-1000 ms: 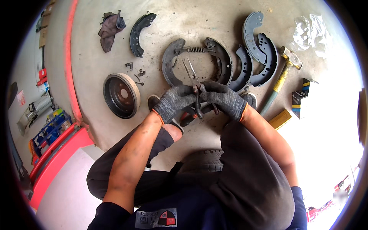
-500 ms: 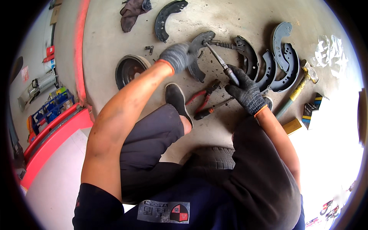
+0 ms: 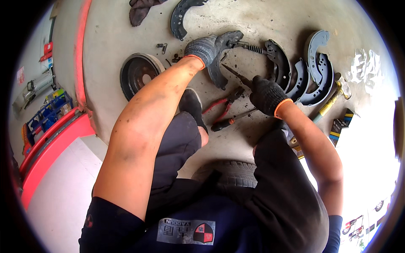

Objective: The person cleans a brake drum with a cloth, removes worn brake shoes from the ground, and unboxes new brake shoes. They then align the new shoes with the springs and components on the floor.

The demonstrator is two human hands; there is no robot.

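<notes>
My left hand, in a dark grey knit glove, is closed around the upper part of a curved brake shoe lying on the floor. An adjuster bar with a coil spring links this shoe to a second brake shoe on the right. My right hand, gloved too, is wrapped round a long tapered metal tool. The tool's pointed tip faces up and left, apart from the left shoe's inner edge. My fist hides its handle end. Whether it is pliers or a pry tool cannot be told.
Red-handled pliers and a screwdriver lie below the brake shoes. A brake drum sits left. Loose brake shoes and a yellow-handled hammer lie right. A tyre is beneath me; a red frame borders the left.
My left hand has moved slightly up and right and now grips the brake shoe. My right hand has lowered, drawing the tool's tip away from the shoe's top and spring end.
</notes>
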